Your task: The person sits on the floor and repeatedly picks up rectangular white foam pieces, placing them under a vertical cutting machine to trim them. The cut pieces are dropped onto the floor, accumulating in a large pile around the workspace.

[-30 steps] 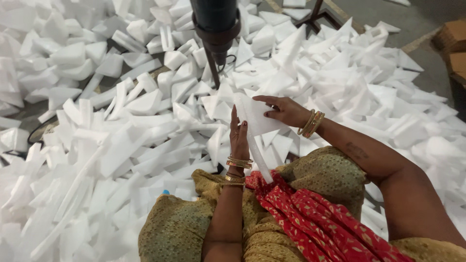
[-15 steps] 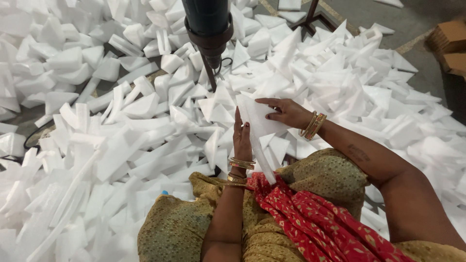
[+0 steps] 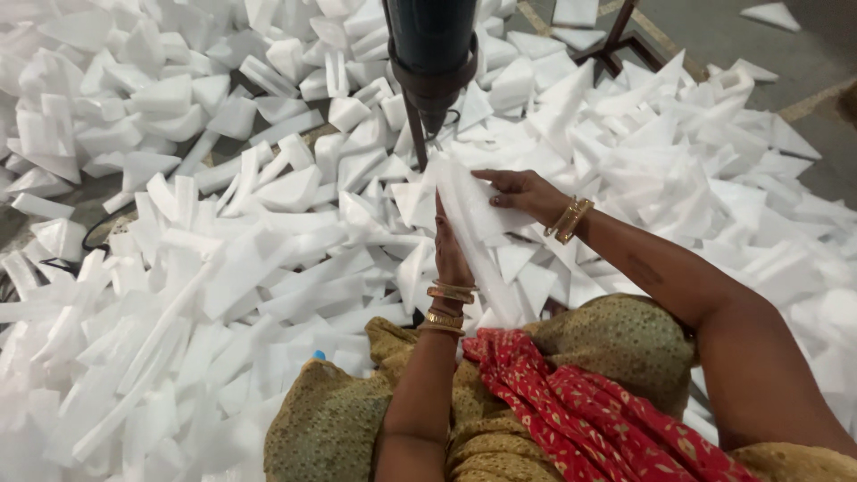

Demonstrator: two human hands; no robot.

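I had one long white foam strip (image 3: 473, 236) pinched between my two hands, left hand (image 3: 449, 254) flat against its side, right hand (image 3: 527, 192) gripping the top end. It ran lengthwise from my lap up toward the single dark machine head (image 3: 431, 54), amid countless foam offcuts (image 3: 223, 268).

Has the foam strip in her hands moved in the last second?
No. The foam strip sits just below the black machine head, as before.

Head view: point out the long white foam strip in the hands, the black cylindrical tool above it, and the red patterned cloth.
Long white foam strip (image 3: 473, 236), head view, mid-length of its face.
Black cylindrical tool (image 3: 431, 45), head view, its barrel.
Red patterned cloth (image 3: 571, 406), head view, fold across the lap.
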